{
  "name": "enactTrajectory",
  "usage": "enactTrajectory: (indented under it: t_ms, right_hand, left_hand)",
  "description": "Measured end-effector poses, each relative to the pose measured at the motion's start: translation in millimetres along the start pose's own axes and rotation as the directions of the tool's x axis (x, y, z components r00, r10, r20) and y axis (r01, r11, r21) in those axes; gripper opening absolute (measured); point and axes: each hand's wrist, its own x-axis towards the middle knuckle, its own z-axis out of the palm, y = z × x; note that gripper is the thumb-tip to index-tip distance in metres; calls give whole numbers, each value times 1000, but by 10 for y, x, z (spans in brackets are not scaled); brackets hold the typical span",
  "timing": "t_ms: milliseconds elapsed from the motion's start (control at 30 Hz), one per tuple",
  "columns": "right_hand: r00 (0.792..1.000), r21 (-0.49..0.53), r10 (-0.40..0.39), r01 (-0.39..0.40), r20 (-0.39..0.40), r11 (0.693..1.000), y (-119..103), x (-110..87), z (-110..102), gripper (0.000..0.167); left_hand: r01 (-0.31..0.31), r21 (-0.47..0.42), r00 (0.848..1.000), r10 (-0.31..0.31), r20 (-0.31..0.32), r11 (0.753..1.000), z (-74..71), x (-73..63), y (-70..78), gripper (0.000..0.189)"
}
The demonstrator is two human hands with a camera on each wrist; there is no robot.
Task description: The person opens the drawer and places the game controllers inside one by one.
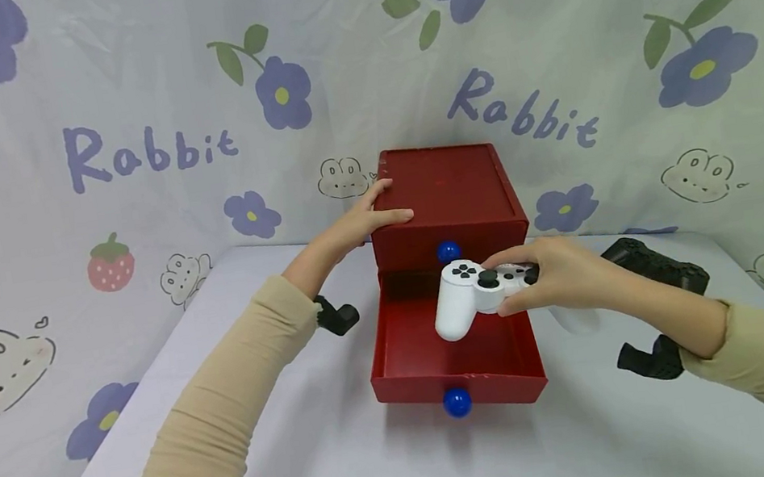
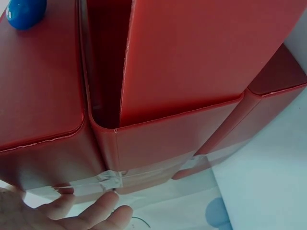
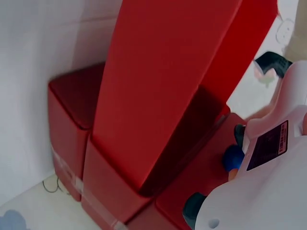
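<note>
A pale backdrop [image 1: 356,55] printed with purple flowers [image 1: 286,109], strawberries [image 1: 111,268] and rabbit faces [image 1: 699,177] spans the upper frame; a softly lit white table [image 1: 339,456] fills the lower centre.

We see a white game controller [image 1: 457,313] with black sticks, tilted above the pulled-out red drawer [image 1: 408,349] of a red box [image 1: 448,184] with round blue knobs [image 1: 457,402].
</note>
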Motion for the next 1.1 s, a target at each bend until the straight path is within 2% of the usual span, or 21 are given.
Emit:
enactTrajectory:
  t_ms: [400,767,1100]
  right_hand:
    - [999,41,-10,8,33,999,-84,146,218,57]
    - [1000,45,-7,7,-4,999,-114,237,433,56]
    - [1000,50,-14,14,6,999,-100,305,633,55]
  left_hand:
    - [-8,-18,1000,8,9,1000,6,13,-13,77]
    - [5,14,1000,-5,-1,1000,2,-3,-15,76]
    - [-1,5,1000,1,0,1000,-5,-8,-4,76]
